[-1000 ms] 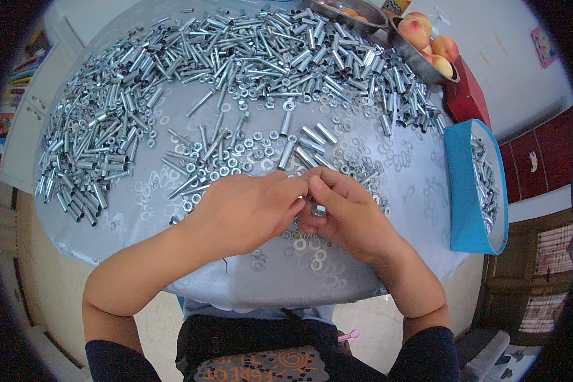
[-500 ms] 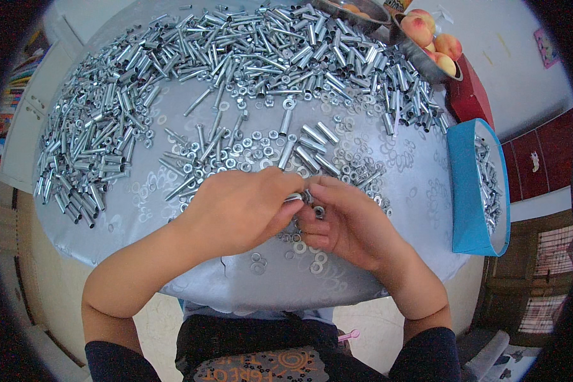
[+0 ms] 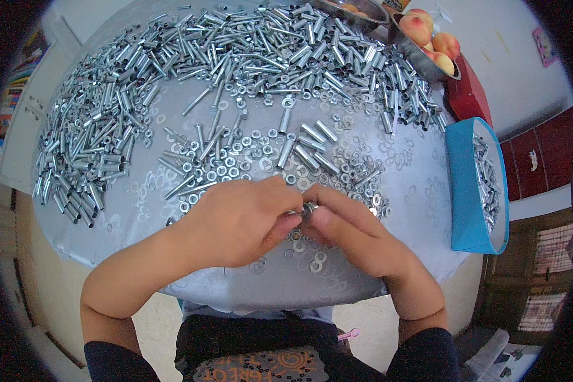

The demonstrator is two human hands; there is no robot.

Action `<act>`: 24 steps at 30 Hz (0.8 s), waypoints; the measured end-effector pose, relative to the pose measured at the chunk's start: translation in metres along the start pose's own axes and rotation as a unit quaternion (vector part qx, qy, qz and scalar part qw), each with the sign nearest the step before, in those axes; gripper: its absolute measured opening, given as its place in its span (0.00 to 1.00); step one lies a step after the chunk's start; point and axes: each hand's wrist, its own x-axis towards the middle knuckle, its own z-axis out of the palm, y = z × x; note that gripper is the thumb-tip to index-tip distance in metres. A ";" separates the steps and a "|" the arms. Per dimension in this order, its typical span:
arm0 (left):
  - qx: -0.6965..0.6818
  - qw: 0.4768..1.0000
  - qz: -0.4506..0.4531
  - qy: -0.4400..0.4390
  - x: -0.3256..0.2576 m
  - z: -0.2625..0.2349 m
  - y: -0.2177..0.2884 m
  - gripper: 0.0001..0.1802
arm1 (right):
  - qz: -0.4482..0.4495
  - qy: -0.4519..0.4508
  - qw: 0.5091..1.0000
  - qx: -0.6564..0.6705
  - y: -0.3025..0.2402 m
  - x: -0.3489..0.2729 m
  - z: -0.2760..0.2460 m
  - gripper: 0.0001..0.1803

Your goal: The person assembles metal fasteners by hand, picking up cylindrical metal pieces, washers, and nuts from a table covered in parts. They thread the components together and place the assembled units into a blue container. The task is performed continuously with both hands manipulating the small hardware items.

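Our left hand and right hand meet, fingers pinched around a small metal fastener, mostly hidden between them, over the desk. Close by we see loose washers, nuts and tubes. Farther out curves a broad pile of metal parts; rightward stand a blue bin and, beyond it, a metal bowl holding peaches.

Passing room lies left of the blue bin; heaped hardware blocks farther back
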 end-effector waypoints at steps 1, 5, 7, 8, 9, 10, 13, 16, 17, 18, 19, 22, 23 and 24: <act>-0.020 1.000 0.014 0.009 -0.001 -0.001 -0.001 0.05 | 0.016 -0.027 1.000 0.004 0.000 0.000 -0.002 0.21; -0.048 0.996 0.078 0.004 -0.002 -0.001 0.002 0.04 | 0.077 -0.088 0.992 0.057 0.003 -0.004 -0.012 0.21; -0.079 0.994 0.073 0.018 -0.003 0.000 0.002 0.04 | 0.034 -0.074 0.996 0.029 0.003 -0.004 -0.011 0.21; -0.096 0.993 0.070 0.025 -0.003 0.000 0.001 0.04 | -0.021 -0.056 0.998 -0.022 0.001 -0.002 -0.009 0.21; -0.099 0.992 0.068 0.027 -0.003 0.001 0.001 0.04 | -0.076 -0.037 0.994 -0.073 0.000 -0.002 -0.007 0.21; -0.102 0.992 0.067 0.030 -0.003 0.001 0.001 0.04 | -0.045 -0.052 0.996 -0.054 -0.001 -0.002 -0.008 0.20; -0.106 0.992 0.065 0.023 -0.004 0.002 0.001 0.04 | -0.039 -0.060 0.997 -0.010 0.002 -0.001 -0.008 0.19; -0.100 0.994 0.048 0.004 -0.004 -0.001 -0.002 0.05 | -0.117 -0.014 0.992 -0.055 0.005 0.000 -0.003 0.18; -0.094 0.995 0.037 -0.001 -0.004 -0.003 -0.002 0.06 | -0.087 -0.021 0.990 -0.110 -0.003 -0.002 -0.006 0.18; -0.092 0.995 0.043 -0.001 -0.005 -0.003 -0.002 0.06 | -0.056 -0.027 0.984 -0.165 -0.008 -0.003 -0.008 0.17; -0.090 0.995 0.049 -0.001 -0.005 -0.002 -0.002 0.05 | -0.072 -0.035 0.984 -0.158 -0.004 -0.001 -0.010 0.16; -0.099 0.993 0.060 0.022 -0.004 0.004 -0.004 0.04 | -0.093 -0.025 0.986 -0.138 0.006 0.002 -0.011 0.14; -0.104 0.992 0.061 0.033 -0.004 0.005 -0.006 0.04 | -0.083 -0.001 0.988 -0.129 0.000 0.002 -0.007 0.13; -0.108 0.992 0.049 0.032 -0.004 0.004 -0.006 0.04 | -0.090 0.005 0.987 -0.134 0.000 0.002 -0.006 0.12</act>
